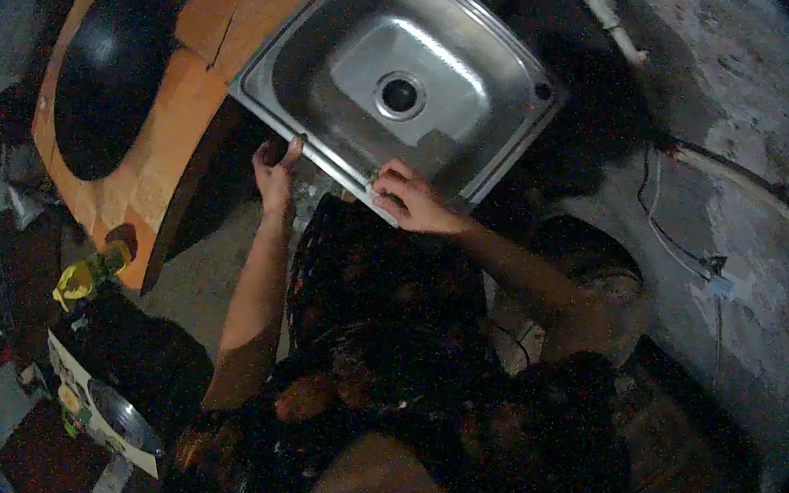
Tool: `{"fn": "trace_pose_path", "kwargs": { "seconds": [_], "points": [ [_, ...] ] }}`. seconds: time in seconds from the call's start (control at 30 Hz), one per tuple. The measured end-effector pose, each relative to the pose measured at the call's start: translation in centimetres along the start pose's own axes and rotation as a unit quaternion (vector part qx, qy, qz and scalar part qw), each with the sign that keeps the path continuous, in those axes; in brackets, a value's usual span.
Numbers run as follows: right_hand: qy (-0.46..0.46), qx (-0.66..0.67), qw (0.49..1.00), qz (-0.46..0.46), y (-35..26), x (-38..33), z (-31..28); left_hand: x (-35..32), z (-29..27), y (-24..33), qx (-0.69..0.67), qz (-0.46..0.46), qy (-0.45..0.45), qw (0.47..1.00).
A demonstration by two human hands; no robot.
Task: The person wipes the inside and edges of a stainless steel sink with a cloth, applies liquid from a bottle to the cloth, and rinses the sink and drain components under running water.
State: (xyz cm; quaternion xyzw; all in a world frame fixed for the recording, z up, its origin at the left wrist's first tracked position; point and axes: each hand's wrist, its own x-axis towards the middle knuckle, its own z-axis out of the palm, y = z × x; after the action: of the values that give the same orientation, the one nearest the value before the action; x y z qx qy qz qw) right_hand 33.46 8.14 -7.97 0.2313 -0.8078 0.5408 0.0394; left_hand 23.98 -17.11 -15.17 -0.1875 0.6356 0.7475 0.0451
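A stainless steel sink [327,71] with a round drain opening [399,95] is in front of me, its near rim sloping down to the right. My left hand [275,173] is at the left part of that near rim, fingers bent around the edge and one fingertip on top. Farther right along the same rim, my right hand [415,202] has its fingers curled and pressed together over the edge. A small pale bit shows at its fingertips, too small to name. The underside of the sink is hidden.
An orange-brown wooden top [189,113] on the left carries a large black oval pan-like object [110,74]. Below it are a yellow item [78,284] and a panel with a round metal part [123,415]. A pale pipe [605,14] and a cable [654,214] run along the rough right wall.
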Motion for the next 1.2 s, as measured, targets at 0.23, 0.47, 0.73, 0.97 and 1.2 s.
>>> {"fn": "trace_pose_path", "kwargs": {
  "seconds": [0.23, 0.47, 0.73, 0.97, 1.2],
  "points": [
    [-0.253, -0.25, 0.934, 0.011, 4.8, -4.7, -12.5, -2.2, 4.3, 4.6, 0.161, -0.019, 0.034, 0.986],
    [-0.142, -0.516, 0.841, -0.082, 17.3, 1.0, -22.7, 0.2, 1.6, 0.8, 0.059, -0.036, 0.014, 0.998],
    [-0.498, -0.374, 0.748, 0.229, 11.3, 3.9, -3.2, -1.8, 2.2, 2.4, 0.0, -0.093, 0.021, 0.995],
    [-0.252, -0.25, 0.907, 0.225, 16.2, 13.5, 4.4, -2.0, 1.8, 3.0, 0.067, -0.07, -0.001, 0.995],
    [-0.129, -0.532, 0.798, 0.252, 27.5, 13.9, -4.5, -1.1, 2.6, 4.2, 0.106, -0.059, -0.032, 0.992]
  ]
}}
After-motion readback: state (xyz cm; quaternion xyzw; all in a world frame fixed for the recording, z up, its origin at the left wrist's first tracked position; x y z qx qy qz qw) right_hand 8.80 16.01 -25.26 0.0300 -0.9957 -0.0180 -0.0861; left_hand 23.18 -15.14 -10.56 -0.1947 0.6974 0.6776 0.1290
